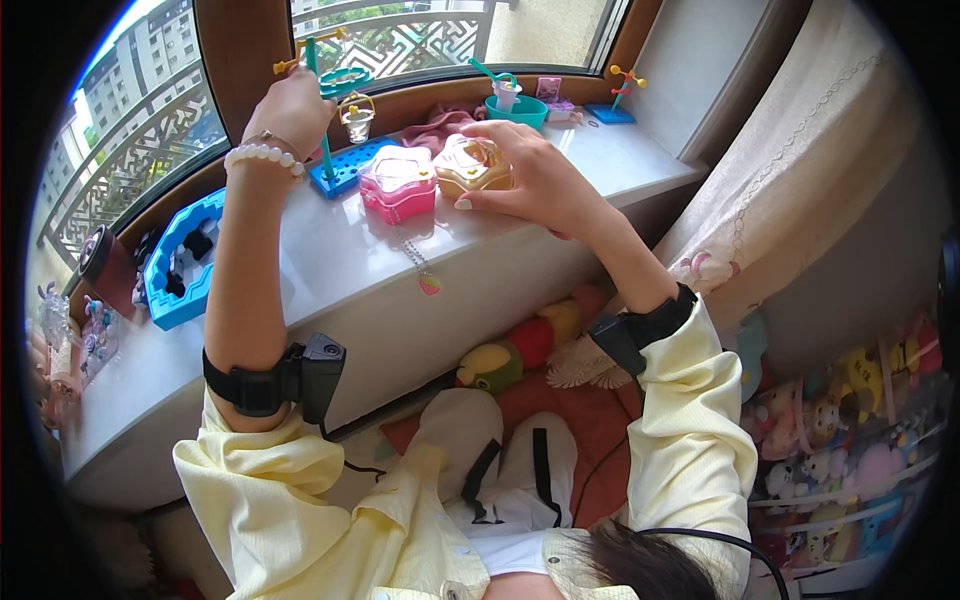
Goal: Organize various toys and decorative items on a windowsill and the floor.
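Note:
My left hand (294, 116), with a white bead bracelet at the wrist, is at the upper part of a green toy post (325, 154) with a yellow crossbar; its fingertips are partly hidden. The post stands on a blue perforated base (349, 171). A small clear bucket (358, 126) with a yellow handle is beside the post. My right hand (525, 169) curves around the right side of a gold star-shaped box (469, 174), thumb in front and fingers behind. Just left of that box sits a pink star-shaped box (397, 191), with a ball chain and strawberry charm (429, 285) hanging over the sill's edge.
On the marble windowsill (322, 262) are a blue plastic tray (176, 300) with black and white pieces, a dusty-pink cloth (442, 127), a teal bowl (529, 112) with a small cup, and a smaller blue-based stand (611, 114). A curtain (795, 142) hangs at the right.

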Demonstrator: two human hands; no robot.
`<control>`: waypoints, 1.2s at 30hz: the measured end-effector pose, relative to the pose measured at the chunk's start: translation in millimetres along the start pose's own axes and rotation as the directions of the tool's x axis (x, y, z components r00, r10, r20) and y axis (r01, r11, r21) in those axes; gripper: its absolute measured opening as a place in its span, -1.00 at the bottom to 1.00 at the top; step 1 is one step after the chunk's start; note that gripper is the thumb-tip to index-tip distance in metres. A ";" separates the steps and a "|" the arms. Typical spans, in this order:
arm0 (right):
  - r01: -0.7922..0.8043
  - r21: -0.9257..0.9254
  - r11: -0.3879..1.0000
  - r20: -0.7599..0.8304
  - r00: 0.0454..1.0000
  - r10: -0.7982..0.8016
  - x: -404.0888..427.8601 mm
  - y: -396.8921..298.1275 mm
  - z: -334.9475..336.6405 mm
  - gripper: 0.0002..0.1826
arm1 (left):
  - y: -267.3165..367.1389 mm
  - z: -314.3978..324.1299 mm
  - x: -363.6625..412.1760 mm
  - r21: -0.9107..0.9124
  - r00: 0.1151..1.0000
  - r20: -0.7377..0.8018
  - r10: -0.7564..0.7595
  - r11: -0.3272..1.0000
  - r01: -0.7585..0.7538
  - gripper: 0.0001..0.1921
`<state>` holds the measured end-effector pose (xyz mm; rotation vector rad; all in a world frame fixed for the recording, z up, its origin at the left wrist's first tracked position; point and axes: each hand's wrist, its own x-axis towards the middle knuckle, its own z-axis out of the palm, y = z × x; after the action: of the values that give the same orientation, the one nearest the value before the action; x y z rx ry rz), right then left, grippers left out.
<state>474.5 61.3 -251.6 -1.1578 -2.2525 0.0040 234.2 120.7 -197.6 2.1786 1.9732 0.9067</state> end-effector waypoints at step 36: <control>-0.757 0.253 0.603 -0.278 0.540 0.794 31.5 299.3 -60.9 -0.50 | 12.3 11.9 -14.9 0.230 0.982 -0.158 0.100 0.971 -0.062 -0.61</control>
<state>712.9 254.4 -264.7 -1.8435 -1.2287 0.2411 250.6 108.7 -207.7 2.3921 2.1748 0.9499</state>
